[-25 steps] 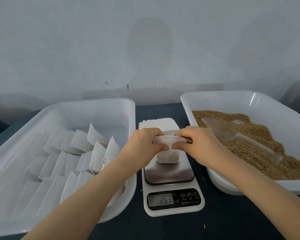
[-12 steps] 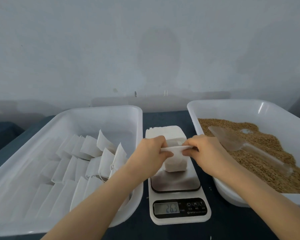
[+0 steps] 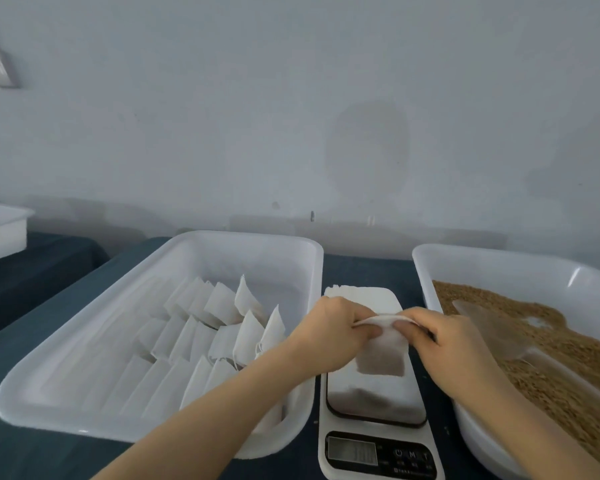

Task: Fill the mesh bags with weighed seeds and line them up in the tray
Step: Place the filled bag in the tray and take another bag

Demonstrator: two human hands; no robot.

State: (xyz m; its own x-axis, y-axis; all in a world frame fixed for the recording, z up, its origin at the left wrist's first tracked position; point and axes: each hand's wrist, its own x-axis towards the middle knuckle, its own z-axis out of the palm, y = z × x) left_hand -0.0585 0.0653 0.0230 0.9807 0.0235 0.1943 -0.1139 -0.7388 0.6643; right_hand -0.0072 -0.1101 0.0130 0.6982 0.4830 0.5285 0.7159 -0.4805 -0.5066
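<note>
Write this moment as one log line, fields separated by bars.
left hand: pinches mesh bag top | right hand: pinches same | mesh bag: over scale

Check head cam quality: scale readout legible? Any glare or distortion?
Head view: scale display is smeared, digits unreadable; mesh bag looks soft; glare streak on the seed tray wall, and its rim bows from the wide-angle lens.

- The light is soft and a bit dim, with a cold grey-blue look.
- Faint grey shadows sit low on the wall (image 3: pixel 291 98).
- A small bright shine shows on the seed tray (image 3: pixel 575 277) wall.
- The mesh bag (image 3: pixel 381 355) and the scale screen (image 3: pixel 352 452) look a little blurry.
- The picture bends near its edges.
</note>
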